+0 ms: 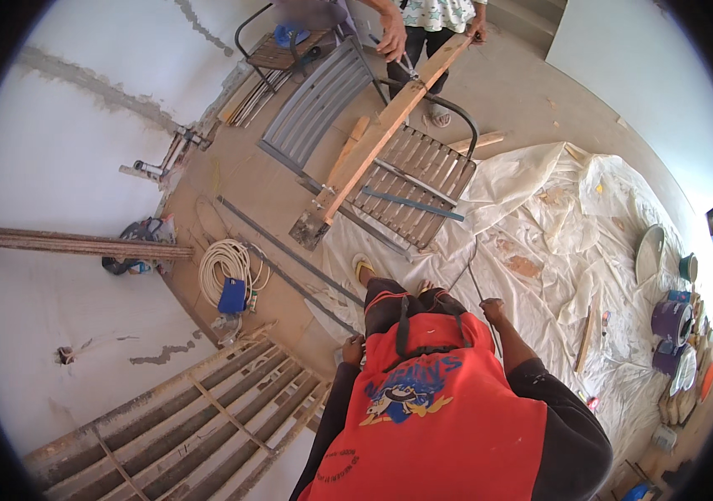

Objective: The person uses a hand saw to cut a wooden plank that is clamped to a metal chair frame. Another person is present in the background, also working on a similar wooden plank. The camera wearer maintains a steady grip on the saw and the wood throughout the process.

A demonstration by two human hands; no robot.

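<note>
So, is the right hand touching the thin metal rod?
Touching. The head view shows the right hand closed around the near end of the thin rod, which runs up from it over the white sheet.

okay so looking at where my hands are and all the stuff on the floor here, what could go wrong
The right hand grips a thin metal rod pointing toward the slatted metal frame; it might snag there or in the loose white floor sheet. The wooden beam that another person's hand steadies could slip off the frame. The coiled hose and long bars near your foot look like trip hazards.
</note>
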